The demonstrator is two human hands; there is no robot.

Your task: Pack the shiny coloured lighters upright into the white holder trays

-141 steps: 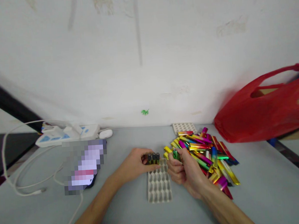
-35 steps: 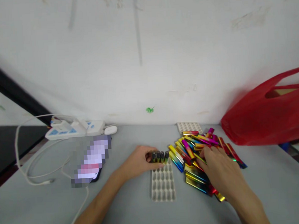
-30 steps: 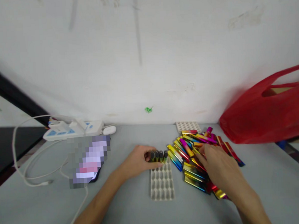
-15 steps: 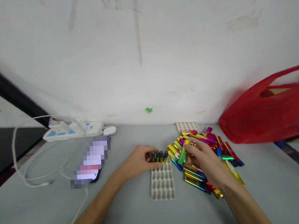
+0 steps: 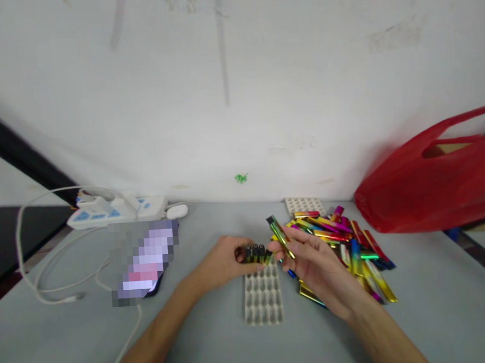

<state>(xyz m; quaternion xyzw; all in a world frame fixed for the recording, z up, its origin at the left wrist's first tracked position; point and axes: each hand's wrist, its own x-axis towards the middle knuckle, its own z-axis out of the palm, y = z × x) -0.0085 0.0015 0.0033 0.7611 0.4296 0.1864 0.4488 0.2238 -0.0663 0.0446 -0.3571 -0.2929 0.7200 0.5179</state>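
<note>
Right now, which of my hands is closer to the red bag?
Right. Your right hand, holding a shiny tube, is left of the red bag; your left hand is farther left, by the nearer tray.

On the left of the grey table (image 5: 203,343), a white power strip (image 5: 119,215) holding 2 plugs lies near the wall (image 5: 294,80). A small white case (image 5: 177,211) sits just beside its right end. In front lies a phone (image 5: 151,258), its lit screen pixelated; a white cable (image 5: 18,244) loops to its left. At the far right is a red bag (image 5: 424,192), something tan (image 5: 454,148) showing through its handle opening. Low on the wall is 1 green mark (image 5: 241,178).
</note>
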